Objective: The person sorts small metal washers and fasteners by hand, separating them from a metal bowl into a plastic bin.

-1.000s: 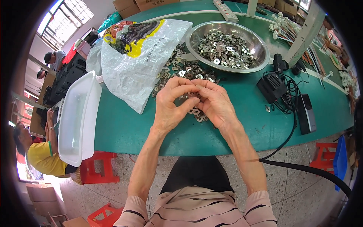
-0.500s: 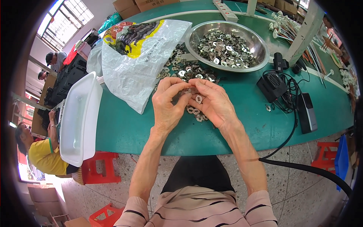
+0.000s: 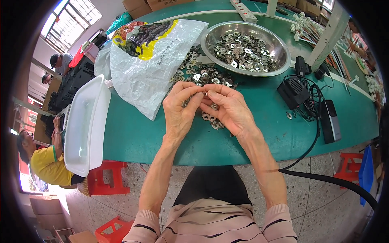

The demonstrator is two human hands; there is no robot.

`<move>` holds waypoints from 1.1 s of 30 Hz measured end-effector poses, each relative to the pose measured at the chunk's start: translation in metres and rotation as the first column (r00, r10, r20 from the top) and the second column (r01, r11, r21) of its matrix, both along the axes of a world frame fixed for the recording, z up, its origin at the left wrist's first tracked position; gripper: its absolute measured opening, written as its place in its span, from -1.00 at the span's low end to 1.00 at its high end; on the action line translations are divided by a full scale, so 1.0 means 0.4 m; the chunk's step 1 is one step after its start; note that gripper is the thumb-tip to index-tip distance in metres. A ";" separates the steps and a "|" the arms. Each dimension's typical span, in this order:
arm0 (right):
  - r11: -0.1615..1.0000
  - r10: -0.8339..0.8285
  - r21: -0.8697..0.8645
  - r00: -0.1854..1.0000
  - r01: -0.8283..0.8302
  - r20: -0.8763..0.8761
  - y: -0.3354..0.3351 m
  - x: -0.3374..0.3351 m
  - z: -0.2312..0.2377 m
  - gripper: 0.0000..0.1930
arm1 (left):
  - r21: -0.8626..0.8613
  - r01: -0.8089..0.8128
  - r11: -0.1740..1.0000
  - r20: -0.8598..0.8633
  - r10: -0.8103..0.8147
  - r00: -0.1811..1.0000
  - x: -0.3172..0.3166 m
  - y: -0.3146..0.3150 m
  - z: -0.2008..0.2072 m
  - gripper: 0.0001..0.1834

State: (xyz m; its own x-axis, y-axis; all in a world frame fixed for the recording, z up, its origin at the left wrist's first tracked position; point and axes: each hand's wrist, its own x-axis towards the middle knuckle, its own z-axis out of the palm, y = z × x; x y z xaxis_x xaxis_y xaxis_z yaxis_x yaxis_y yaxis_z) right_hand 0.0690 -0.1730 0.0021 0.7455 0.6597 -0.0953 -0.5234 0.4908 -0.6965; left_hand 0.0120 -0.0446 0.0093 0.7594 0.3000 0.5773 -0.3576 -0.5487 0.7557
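My left hand (image 3: 180, 109) and my right hand (image 3: 233, 109) meet over the near side of the pile, fingertips pinched together. Between them they hold a small metal piece (image 3: 206, 94), mostly hidden by the thumbs and fingers. Another small metal piece (image 3: 214, 107), roundish with a cut-out centre, shows against the fingers of the right hand. Beneath and beyond both hands spreads a heap of similar flat metal pieces (image 3: 210, 76) on the green table. A steel bowl (image 3: 285, 65) behind the heap is filled with more of them.
A white printed sack (image 3: 139, 85) lies left of the heap. The white plastic tub (image 3: 101, 121) stands at the left, near a seated person in yellow (image 3: 46, 166). To the right are a black cabled device (image 3: 292, 91), a black-and-silver box (image 3: 330, 121) and a black cable (image 3: 324, 176).
My fingertips have drawn closer together around the metal piece, which now shows less. The piece by the right fingers has turned. The view has shifted slightly.
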 end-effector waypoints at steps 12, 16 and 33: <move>0.999 -0.006 -0.042 1.000 0.004 -0.024 -0.007 0.005 0.006 -0.81 | -0.012 -0.044 0.999 0.055 0.045 0.997 -0.001 -0.003 0.000 -0.88; 0.998 0.017 -0.054 1.000 -0.018 -0.024 -0.007 0.006 0.005 -0.83 | -0.032 -0.075 0.997 0.036 0.077 0.996 -0.004 -0.004 0.001 -0.92; 0.997 -0.010 -0.076 0.999 0.013 0.039 -0.007 0.003 0.012 -0.78 | -0.355 -0.143 0.924 -0.080 0.123 0.989 -0.017 -0.011 0.013 -0.93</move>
State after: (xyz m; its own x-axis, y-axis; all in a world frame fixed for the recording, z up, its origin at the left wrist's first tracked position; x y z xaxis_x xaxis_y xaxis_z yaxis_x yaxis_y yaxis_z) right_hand 0.0700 -0.1759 0.0068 0.7571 0.6429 -0.1159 -0.4901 0.4417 -0.7515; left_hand 0.0054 -0.0489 0.0147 0.7256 0.5797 0.3707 -0.2527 -0.2766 0.9272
